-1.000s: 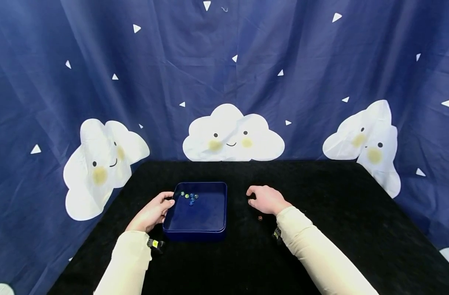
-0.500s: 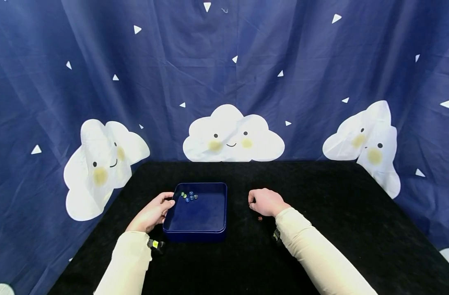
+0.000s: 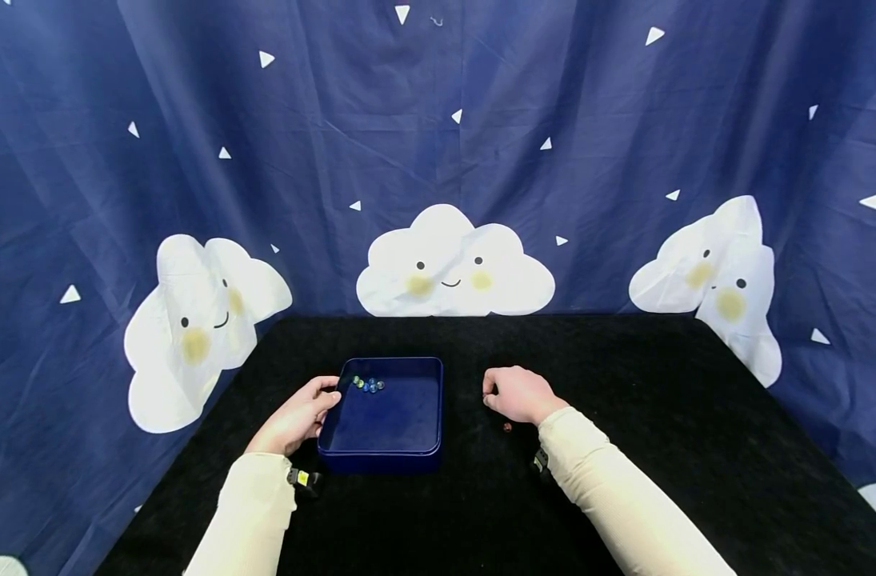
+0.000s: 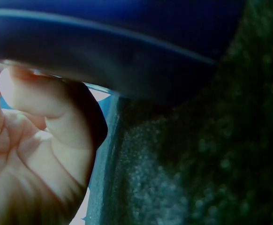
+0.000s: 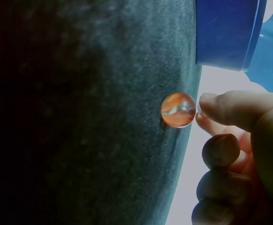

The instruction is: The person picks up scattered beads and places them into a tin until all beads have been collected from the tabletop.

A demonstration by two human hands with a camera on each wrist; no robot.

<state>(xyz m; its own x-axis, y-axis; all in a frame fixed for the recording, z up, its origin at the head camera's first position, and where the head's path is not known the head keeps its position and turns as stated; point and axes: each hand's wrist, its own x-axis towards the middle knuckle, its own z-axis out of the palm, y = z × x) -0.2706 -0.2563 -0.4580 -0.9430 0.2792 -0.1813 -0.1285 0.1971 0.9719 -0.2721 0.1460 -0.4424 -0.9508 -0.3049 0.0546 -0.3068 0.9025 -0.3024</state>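
Note:
A square dark blue box point(image 3: 387, 424) stands on the black cloth in the head view. Its left side is gripped by my left hand point(image 3: 301, 412), whose curled fingers point(image 4: 42, 96) show against the outer wall in the left wrist view. Several green and blue glass marbles point(image 3: 373, 386) lie together inside, toward the back left. To the right of the box, my right hand point(image 3: 520, 394) is low over the cloth. Its thumb and index finger pinch a small glassy marble point(image 5: 201, 113), mostly hidden by the fingertips. An orange swirled marble point(image 5: 178, 110) rests on the cloth near that hand.
Black cloth point(image 3: 668, 424) covers the table and extends around both arms. Behind it hangs a dark blue curtain point(image 3: 596, 200) with white clouds and triangles. Small wrist cameras point(image 3: 306, 480) sit on both cuffs.
The marbles in the box have rolled from a loose cluster into a tight row. My right thumb and index finger have closed together. My left hand stays on the box.

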